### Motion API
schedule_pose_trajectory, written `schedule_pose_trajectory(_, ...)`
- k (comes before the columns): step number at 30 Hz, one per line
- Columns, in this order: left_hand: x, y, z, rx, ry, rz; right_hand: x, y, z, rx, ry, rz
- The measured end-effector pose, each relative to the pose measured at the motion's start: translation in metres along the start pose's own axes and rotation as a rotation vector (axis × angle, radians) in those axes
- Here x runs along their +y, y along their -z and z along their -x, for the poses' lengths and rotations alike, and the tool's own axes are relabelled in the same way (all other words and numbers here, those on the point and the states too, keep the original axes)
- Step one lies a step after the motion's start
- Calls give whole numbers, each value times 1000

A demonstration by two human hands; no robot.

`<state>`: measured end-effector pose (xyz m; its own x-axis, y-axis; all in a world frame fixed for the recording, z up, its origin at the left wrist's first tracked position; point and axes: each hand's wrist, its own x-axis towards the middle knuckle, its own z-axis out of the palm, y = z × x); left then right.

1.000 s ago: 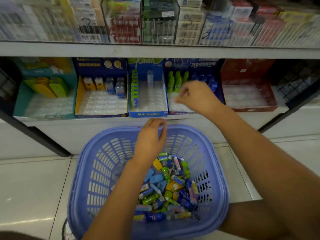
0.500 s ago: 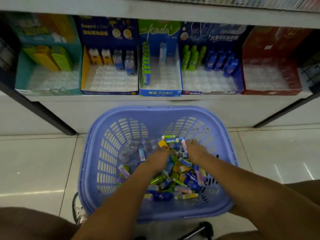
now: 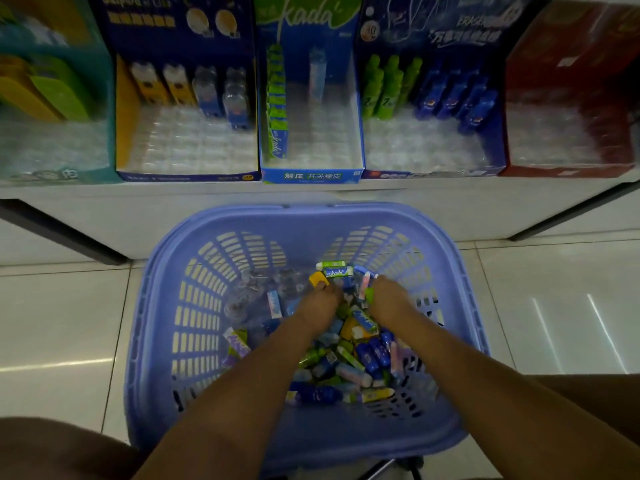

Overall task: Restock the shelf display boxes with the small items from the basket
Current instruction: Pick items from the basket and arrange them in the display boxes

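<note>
Picking looks to be the step in hand: the left hand (image 3: 320,306) and right hand (image 3: 389,301) sit side by side in the basket (image 3: 304,220), fingers dug into the heap of small items (image 3: 356,351) under them, so whether either grips anything I cannot tell. Beyond the hands stand the display boxes (image 3: 311,175), largely unfilled; next, I judge, a piece must go to its matching box.

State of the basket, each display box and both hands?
basket: floor, part full of small items
teal box: few at back
navy box: four at back
kada box: one green row
eraser box: back rows stocked
red box: looks empty
left hand: in pile, grip unclear
right hand: likewise
</note>
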<state>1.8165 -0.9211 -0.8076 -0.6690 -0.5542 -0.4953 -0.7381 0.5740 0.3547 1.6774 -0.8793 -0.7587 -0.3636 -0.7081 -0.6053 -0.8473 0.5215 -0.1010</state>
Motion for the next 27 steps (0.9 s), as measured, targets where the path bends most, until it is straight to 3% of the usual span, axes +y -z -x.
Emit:
schedule_pose_trajectory(2, -4, 7, 2, -24, 12, 149, -2, 14, -1, -6, -14, -128)
schedule_pose_trajectory(5, -9, 21, 10, -129, 10, 261, -1, 33, 0, -164, -26, -400)
schedule_pose_trajectory(8, -10, 24, 22, -356, 34, 124, 2, 50, 10, -374, -20, -714)
schedule_pose_trajectory(11, -8, 9, 35, -451, 90, 36, 0, 61, 18, -416, 8, -874)
schedule_pose_trajectory(18, -1, -14, 55, -324, 98, -38, 2, 98, 43, -390, 185, -1050)
schedule_pose_trajectory(23, -6, 15, 60, -272, 213, 332, 13, 122, 65, -240, 317, -1092)
schedule_pose_trajectory(27, 5, 67, 62, -98, 262, 678, 16, 149, 79, -40, 399, -1022)
